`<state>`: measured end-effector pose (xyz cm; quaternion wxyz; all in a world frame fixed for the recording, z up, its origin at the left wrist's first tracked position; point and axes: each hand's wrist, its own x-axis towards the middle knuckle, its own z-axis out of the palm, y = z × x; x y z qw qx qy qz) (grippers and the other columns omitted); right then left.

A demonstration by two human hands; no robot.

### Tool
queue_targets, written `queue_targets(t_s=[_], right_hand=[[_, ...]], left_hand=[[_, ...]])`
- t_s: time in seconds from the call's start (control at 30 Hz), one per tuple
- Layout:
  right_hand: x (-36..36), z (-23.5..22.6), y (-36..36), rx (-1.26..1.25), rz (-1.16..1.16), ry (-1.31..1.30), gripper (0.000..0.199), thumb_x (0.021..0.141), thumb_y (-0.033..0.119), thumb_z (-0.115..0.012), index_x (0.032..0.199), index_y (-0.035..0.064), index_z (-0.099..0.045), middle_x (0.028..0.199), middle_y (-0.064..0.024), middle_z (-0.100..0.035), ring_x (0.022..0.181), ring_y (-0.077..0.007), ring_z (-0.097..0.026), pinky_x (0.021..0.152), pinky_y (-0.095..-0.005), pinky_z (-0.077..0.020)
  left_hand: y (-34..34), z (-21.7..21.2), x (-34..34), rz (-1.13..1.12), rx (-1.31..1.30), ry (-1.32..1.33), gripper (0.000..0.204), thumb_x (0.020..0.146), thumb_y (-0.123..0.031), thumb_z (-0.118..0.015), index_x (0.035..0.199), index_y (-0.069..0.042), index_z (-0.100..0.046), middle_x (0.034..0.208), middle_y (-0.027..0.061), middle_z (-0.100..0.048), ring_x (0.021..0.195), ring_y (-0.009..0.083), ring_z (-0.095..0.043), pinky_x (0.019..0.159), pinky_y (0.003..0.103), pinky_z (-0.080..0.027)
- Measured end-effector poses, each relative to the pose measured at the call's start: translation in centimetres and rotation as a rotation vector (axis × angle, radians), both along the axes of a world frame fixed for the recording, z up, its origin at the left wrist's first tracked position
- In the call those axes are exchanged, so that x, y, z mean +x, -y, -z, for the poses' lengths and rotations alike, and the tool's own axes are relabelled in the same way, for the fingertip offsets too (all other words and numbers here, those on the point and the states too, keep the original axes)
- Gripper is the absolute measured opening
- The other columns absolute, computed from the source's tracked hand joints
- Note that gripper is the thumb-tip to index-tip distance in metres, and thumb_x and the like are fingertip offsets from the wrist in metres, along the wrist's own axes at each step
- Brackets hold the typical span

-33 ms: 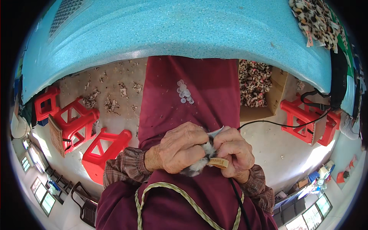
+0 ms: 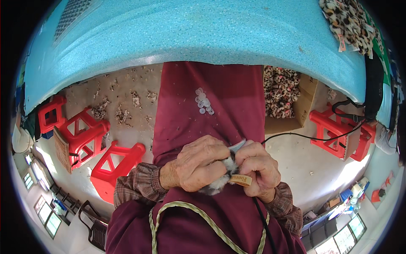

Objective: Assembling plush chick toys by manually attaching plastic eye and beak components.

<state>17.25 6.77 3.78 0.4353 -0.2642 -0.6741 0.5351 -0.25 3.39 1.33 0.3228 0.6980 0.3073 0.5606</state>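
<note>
Over my lap, my left hand [image 2: 201, 164] is closed around a small grey, white and black furry plush piece [image 2: 217, 186]. My right hand [image 2: 259, 167] pinches the same piece from the other side, its fingers curled. A tan ribbon loop [image 2: 241, 180] with printing sticks out of the fur between the hands. Above it, a pale grey flap [image 2: 237, 146] rises by my right fingertips. My fingers hide most of the piece. Farther out on the maroon apron cloth [image 2: 182, 106] lies a cluster of small translucent plastic discs [image 2: 203, 101].
A blue speckled table [image 2: 203, 34] spans the far side, with spotted plush pieces [image 2: 351, 25] at its right. Below stands a cardboard box [image 2: 308, 101] of spotted plush. Red stools [image 2: 118, 167] stand on both sides. A black cable [image 2: 304, 136] runs right. Fluffy scraps [image 2: 122, 115] litter the floor.
The pale flap between my hands has shifted very slightly. Both hands keep their places and their hold on the plush piece.
</note>
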Motion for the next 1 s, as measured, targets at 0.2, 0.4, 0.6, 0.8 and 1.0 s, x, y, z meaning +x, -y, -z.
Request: queue_targets(t_s=[0.2, 0.4, 0.6, 0.8, 1.0], right_hand=[[0.7, -0.3, 0.5, -0.161, -0.053, 0.013, 0.019, 0.075, -0.009, -0.061, 0.088, 0.0016, -0.054, 0.081, -0.0121, -0.057, 0.068, -0.0255, -0.057, 0.061, -0.0341, -0.0484], [0.7, -0.2, 0.4, -0.09, -0.075, 0.09, 0.033, 0.07, -0.007, -0.066, 0.101, 0.0016, -0.059, 0.094, -0.0147, -0.058, 0.079, -0.0259, -0.059, 0.068, -0.0336, -0.0497], [0.7, 0.4, -0.1, 0.015, -0.034, 0.06, 0.033, 0.064, -0.009, -0.064, 0.095, 0.0025, -0.063, 0.097, -0.0134, -0.059, 0.08, -0.0247, -0.06, 0.068, -0.0326, -0.0503], [0.9, 0.0, -0.5, 0.012, -0.032, 0.068, 0.028, 0.062, -0.011, -0.058, 0.086, 0.0023, -0.065, 0.088, -0.0111, -0.062, 0.072, -0.0244, -0.061, 0.062, -0.0332, -0.0509], [1.0, 0.2, -0.4, -0.044, -0.061, 0.025, 0.028, 0.058, -0.012, -0.054, 0.081, 0.001, -0.063, 0.082, -0.0117, -0.061, 0.064, -0.0233, -0.058, 0.056, -0.0323, -0.0493]], left_hand=[[-0.3, 0.1, 0.0, -0.026, 0.055, -0.005, 0.03, 0.059, -0.006, -0.068, 0.083, 0.002, -0.052, 0.089, 0.0189, -0.057, 0.07, 0.03, -0.06, 0.06, 0.04, -0.053], [-0.8, 0.1, -0.1, -0.113, 0.094, 0.024, 0.031, 0.058, -0.006, -0.07, 0.082, 0.002, -0.053, 0.086, 0.0165, -0.059, 0.069, 0.0271, -0.061, 0.059, 0.036, -0.054], [-0.5, 0.0, -0.1, -0.044, 0.054, 0.047, 0.027, 0.059, -0.004, -0.07, 0.081, 0.002, -0.057, 0.087, 0.0136, -0.057, 0.07, 0.0272, -0.061, 0.059, 0.036, -0.054], [-0.1, -0.4, -1.3, 0.214, -0.124, 0.06, 0.032, 0.066, 0.003, -0.071, 0.096, 0.003, -0.06, 0.096, 0.0167, -0.054, 0.089, 0.0371, -0.061, 0.075, 0.048, -0.053], [-0.1, -0.5, -0.7, 0.128, 0.03, 0.0, 0.029, 0.067, -0.001, -0.071, 0.094, 0.003, -0.061, 0.092, 0.0165, -0.056, 0.079, 0.0363, -0.063, 0.069, 0.047, -0.054]])
